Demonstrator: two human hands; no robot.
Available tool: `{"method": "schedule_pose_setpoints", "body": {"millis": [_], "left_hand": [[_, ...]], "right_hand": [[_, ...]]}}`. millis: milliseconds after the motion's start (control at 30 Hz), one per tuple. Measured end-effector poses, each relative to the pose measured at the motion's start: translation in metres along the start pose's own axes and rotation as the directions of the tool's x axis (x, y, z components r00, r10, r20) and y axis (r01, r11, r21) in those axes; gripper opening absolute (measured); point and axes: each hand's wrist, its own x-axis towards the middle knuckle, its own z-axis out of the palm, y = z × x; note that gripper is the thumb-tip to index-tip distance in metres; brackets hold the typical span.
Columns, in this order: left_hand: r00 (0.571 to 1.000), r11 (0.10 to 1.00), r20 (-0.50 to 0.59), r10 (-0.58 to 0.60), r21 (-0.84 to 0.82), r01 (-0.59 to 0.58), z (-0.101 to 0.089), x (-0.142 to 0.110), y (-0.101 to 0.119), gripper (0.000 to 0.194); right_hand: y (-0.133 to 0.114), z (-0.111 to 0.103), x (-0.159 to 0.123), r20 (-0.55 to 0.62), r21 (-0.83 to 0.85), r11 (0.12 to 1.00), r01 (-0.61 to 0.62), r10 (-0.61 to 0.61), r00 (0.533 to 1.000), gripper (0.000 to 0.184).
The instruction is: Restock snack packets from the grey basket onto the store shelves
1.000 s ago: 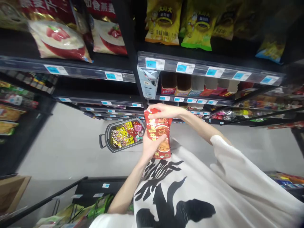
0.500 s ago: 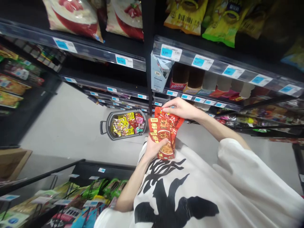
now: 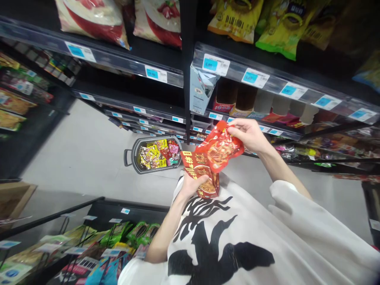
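Note:
My left hand (image 3: pixel 190 185) is wrapped round a red snack box (image 3: pixel 204 186) in front of my shirt, thumb across its printed front. My right hand (image 3: pixel 249 133) pinches the top edge of a shiny red snack packet (image 3: pixel 221 149) between thumb and fingers. The packet tilts above the box's right side, its lower end close to the box opening. Whether it is fully clear of the box I cannot tell. Below, on the floor to the left, stands a dark grey shopping basket (image 3: pixel 137 168) holding several yellow, red and pink packets.
Dark shelves with price tags (image 3: pixel 216 64) rise in front, bearing large bags (image 3: pixel 95 18) and yellow bags (image 3: pixel 239 19). A light blue carton (image 3: pixel 199 93) stands beside the shelf post. Behind me on the lower left is a rack with green packets (image 3: pixel 115 234). Grey floor (image 3: pixel 95 158) shows left.
My right hand has moved right, drawing the red packet up and away from the box, so its picture side shows. My left hand keeps the box in nearly the same place.

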Motion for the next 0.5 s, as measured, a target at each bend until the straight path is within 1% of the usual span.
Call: {"method": "schedule_pose_setpoints", "body": {"millis": [100,133,200,267,300,367,433,467,500], "left_hand": [[1.0,0.999,-0.001,0.003,-0.05,-0.003,-0.004,0.002,-0.006,0.067],[1.0,0.998,-0.003,0.0,-0.055,0.0,-0.005,0.002,-0.006,0.068],[1.0,0.999,0.007,-0.016,-0.047,0.016,-0.005,0.002,-0.003,0.07],[0.999,0.999,0.016,-0.037,-0.035,0.037,-0.003,0.002,0.003,0.069],[0.999,0.998,0.016,-0.049,-0.031,0.05,-0.002,0.002,0.006,0.069],[0.997,0.996,0.019,-0.076,-0.038,0.077,-0.001,0.003,0.01,0.067],[0.993,0.988,0.028,-0.113,-0.1,0.116,-0.002,0.005,0.011,0.066],[0.989,0.977,0.04,-0.14,-0.158,0.144,-0.003,0.006,0.01,0.067],[0.984,0.957,0.056,-0.168,-0.23,0.176,-0.003,0.008,0.007,0.068]], "right_hand": [[0.015,-0.021,0.005,-0.169,0.15,0.989,-0.016,0.042,0.985,0.043],[0.019,-0.028,0.006,-0.202,0.19,0.981,-0.031,0.07,0.977,0.044],[0.027,-0.037,0.001,-0.208,0.262,0.961,-0.088,0.145,0.967,0.044],[0.036,-0.035,-0.012,-0.146,0.315,0.934,-0.17,0.225,0.963,0.047],[0.04,-0.031,-0.023,-0.091,0.334,0.918,-0.216,0.259,0.962,0.051],[0.051,-0.019,-0.047,0.068,0.356,0.885,-0.3,0.296,0.953,0.059],[0.061,-0.008,-0.067,0.24,0.378,0.856,-0.352,0.277,0.931,0.063],[0.065,-0.004,-0.072,0.292,0.408,0.845,-0.347,0.239,0.926,0.064],[0.069,-0.001,-0.071,0.309,0.456,0.832,-0.315,0.184,0.933,0.065]]}}
